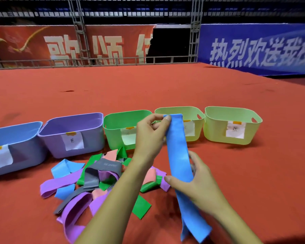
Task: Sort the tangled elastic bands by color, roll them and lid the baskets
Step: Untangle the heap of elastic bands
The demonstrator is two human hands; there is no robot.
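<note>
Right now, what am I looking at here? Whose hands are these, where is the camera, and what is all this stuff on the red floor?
No machine here: a person wears a camera on the head, looking down at their own hands. The left hand pinches the top end of a blue elastic band; the right hand has its grip around the band's middle. On the red carpet lies a tangled pile of bands in blue, purple, green, grey and pink. Behind it stand five open baskets: a blue basket, a purple basket, a green basket and two pale yellow-green baskets.
</note>
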